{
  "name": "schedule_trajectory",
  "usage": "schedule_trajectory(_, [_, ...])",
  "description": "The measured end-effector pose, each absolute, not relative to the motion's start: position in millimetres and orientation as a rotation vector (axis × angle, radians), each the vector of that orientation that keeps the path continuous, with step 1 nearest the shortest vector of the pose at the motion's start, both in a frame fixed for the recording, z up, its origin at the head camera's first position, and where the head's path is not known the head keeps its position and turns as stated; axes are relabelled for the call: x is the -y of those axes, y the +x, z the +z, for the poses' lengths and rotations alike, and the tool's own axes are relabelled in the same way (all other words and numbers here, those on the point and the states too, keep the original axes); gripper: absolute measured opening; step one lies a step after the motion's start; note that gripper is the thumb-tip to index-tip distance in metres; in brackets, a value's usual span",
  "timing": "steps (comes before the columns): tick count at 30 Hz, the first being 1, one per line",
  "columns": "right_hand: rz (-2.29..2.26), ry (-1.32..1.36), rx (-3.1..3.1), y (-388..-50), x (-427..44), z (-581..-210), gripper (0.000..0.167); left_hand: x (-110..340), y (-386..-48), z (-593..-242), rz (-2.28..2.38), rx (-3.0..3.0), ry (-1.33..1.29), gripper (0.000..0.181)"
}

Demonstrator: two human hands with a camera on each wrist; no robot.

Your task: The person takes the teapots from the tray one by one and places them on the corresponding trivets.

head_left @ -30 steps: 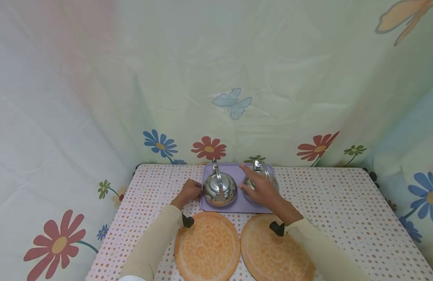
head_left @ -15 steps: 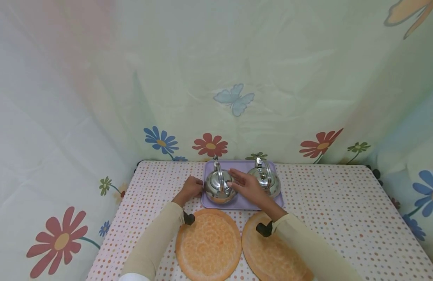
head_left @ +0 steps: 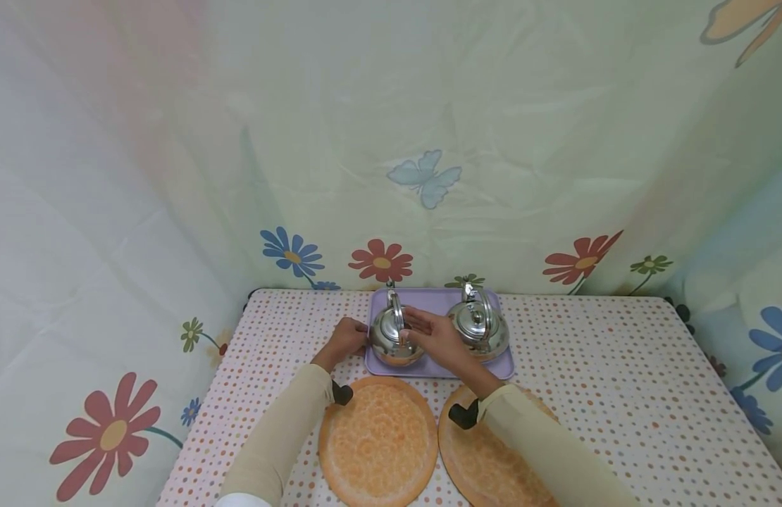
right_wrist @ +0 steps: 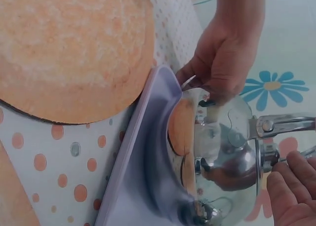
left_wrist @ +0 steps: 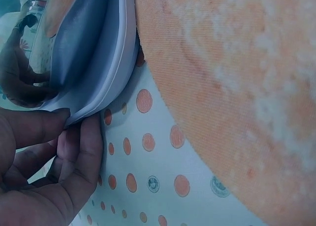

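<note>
Head view: left hand (head_left: 348,338) has its grip pinched on the left edge of a lilac rectangular plastic tray (head_left: 423,299). Round shiny steel kettle (head_left: 385,345) sits at tray's left end, arched metal handle (head_left: 398,310) running back to front; right hand (head_left: 438,338) nearer to that handle, just right of it, fingers nearly straight, grip holding nothing, contact unclear. Matching steel kettle (head_left: 476,327) at tray's right end. Tray at far edge of white dotted bench (head_left: 594,380), two round orange-tan mats (head_left: 378,443) in front, flowered curtain (head_left: 302,155) behind.
</note>
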State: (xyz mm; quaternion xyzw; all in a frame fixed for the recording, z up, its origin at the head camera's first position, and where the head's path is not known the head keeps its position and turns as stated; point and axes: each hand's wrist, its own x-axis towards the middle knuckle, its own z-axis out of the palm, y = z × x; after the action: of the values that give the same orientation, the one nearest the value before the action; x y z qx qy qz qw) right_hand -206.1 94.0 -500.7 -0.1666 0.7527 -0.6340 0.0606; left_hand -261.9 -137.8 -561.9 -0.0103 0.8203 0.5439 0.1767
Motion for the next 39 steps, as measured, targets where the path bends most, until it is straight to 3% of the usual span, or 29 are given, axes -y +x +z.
schedule_trajectory(15, [-1.936,-0.445,-2.236,-197.4,-82.7,-487.2,0.033,135.7,-262.6,-562.5,1.506,-2.339,-0.069,0.037])
schedule_trajectory(21, [-1.912,-0.511,-2.208,-188.5,-83.3,-467.4,0.033,135.6,-262.5,-561.8,1.508,-2.343,-0.078,0.037])
schedule_trajectory(29, [-1.905,-0.450,-2.224,-198.4,-84.5,-491.1,0.030,134.8,-263.1,-561.9,1.509,-2.329,-0.069,0.038])
schedule_trajectory(39, [-1.946,-0.471,-2.206,-197.0,-82.6,-494.1,0.036,137.4,-262.0,-559.3,1.509,-2.337,-0.042,0.034])
